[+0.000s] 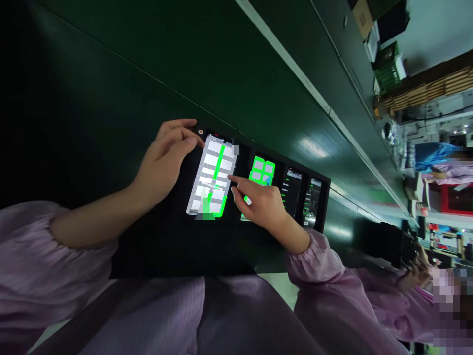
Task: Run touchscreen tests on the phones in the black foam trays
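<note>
- Head view: a flat rectangular phone with a striped white-and-grey lit screen [211, 170] lies in a long black tray [326, 201] on the dark green bench [148, 64].
- Left hand [158, 165], fingers loosely spread, is at the phone's upper left corner.
- Right hand [264, 199] extends its index finger to the right edge, pinching nothing.
- Farther right in the tray sit a green-lit phone [266, 169] and two dark-screened phones [292, 190].
</note>
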A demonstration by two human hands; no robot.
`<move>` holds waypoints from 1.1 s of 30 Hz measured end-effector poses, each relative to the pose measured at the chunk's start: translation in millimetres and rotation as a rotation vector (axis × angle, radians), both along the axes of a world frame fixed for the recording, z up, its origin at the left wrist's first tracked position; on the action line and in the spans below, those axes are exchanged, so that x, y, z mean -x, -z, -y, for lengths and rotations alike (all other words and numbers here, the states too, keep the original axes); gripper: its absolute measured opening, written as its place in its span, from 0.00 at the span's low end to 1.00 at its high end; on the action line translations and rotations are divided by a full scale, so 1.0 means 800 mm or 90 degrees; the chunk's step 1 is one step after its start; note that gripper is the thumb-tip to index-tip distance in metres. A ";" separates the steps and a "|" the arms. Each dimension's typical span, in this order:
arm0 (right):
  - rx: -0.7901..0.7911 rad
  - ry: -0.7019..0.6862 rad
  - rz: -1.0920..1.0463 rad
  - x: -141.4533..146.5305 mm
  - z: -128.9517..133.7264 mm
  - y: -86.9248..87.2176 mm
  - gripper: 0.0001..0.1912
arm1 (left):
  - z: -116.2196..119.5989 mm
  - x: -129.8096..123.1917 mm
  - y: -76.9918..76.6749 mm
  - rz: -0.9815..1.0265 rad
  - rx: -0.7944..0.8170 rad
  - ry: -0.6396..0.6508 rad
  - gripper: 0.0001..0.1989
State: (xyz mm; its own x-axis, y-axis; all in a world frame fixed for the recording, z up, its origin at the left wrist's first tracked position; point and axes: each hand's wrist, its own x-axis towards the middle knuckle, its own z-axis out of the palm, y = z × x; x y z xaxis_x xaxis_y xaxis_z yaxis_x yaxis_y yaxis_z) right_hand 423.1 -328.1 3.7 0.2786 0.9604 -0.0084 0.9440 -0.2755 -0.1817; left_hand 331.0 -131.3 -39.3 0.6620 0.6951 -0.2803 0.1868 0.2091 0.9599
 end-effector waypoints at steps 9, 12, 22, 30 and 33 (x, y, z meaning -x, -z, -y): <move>-0.028 0.069 0.050 -0.037 -0.029 0.009 0.18 | -0.001 -0.001 0.004 0.011 0.000 0.014 0.08; -0.033 0.074 0.045 -0.044 -0.034 0.011 0.18 | -0.001 0.000 0.008 0.024 -0.018 0.023 0.08; -0.037 0.040 0.009 -0.044 -0.056 0.017 0.18 | -0.001 0.001 0.011 0.027 -0.043 0.032 0.09; 0.000 0.008 0.006 -0.038 -0.091 0.022 0.17 | 0.000 -0.001 0.007 0.020 0.002 0.013 0.11; 0.000 0.002 0.004 -0.038 -0.099 0.024 0.17 | 0.001 -0.001 0.015 0.040 0.001 0.007 0.13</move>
